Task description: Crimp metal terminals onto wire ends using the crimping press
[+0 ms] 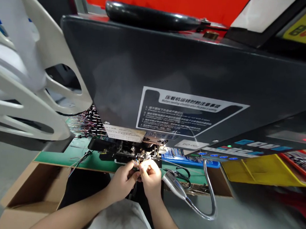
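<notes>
Both my hands meet in front of the crimping machine [155,69], close to its lit working head [151,149]. My left hand [123,179] is closed, thumb and fingers pinched on thin coloured wires [137,162]. Right beside it, my right hand [150,176] is also closed, its thumb and forefinger pinching the same small bunch. Wire ends stick up between the fingertips toward the machine, and dark strands hang below the hands. How many wires each hand grips is hidden by the fingers.
A silver gooseneck lamp [176,186] and black-handled scissors [183,173] are at the right. Behind them lies a blue tray [199,162] of wires. A yellow bin [266,169] stands farther right. White reels [26,110] fill the left, above an open cardboard box [34,186].
</notes>
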`<move>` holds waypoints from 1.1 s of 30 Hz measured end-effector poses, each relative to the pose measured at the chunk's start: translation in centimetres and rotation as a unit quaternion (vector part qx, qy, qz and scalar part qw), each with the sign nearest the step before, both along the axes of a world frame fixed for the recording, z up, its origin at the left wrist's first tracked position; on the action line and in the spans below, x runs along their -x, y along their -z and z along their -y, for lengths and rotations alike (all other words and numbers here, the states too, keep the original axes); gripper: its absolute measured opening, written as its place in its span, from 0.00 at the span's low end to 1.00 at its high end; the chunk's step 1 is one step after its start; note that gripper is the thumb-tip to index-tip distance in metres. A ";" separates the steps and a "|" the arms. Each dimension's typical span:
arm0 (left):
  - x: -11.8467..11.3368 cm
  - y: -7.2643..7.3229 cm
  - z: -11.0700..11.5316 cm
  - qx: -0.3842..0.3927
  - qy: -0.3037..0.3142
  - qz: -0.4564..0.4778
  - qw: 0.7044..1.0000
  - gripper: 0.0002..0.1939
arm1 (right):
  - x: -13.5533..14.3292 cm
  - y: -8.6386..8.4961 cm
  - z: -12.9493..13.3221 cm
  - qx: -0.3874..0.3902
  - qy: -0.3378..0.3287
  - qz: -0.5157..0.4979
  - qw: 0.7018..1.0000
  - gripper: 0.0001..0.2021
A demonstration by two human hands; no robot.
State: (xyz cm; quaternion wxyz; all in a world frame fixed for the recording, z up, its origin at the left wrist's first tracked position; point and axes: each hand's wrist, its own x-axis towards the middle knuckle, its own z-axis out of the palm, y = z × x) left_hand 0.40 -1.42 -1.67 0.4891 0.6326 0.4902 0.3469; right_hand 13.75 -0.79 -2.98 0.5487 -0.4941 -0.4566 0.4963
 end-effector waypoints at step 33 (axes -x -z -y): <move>0.4 0.0 -0.5 -0.163 -0.010 -0.193 0.968 0.08 | -0.1 0.4 -0.3 -0.049 0.034 0.053 0.997 0.08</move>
